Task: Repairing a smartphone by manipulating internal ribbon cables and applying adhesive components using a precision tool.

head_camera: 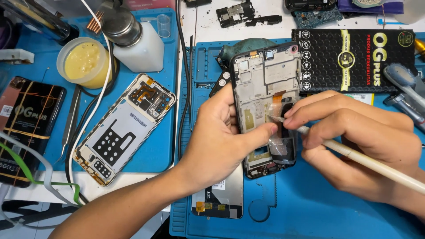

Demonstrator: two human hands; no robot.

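My left hand [219, 137] grips an opened phone frame [261, 79], black-edged with a pale metal inside, held upright over the blue mat; its thumb presses a clear film strip near the frame's middle. My right hand [354, 132] holds a cream-handled pointed tool [376, 166] like a pen, the tip touching the film beside an orange flex cable. Under my left wrist lies a phone display panel [219, 197], face down.
A blue work mat [310, 208] covers the bench. A second opened phone back [124, 128] lies on the left mat, with tweezers [71, 119], a jar of yellow paste [84, 62], a pump bottle [137, 40], cables, and black boxes [354, 57] around.
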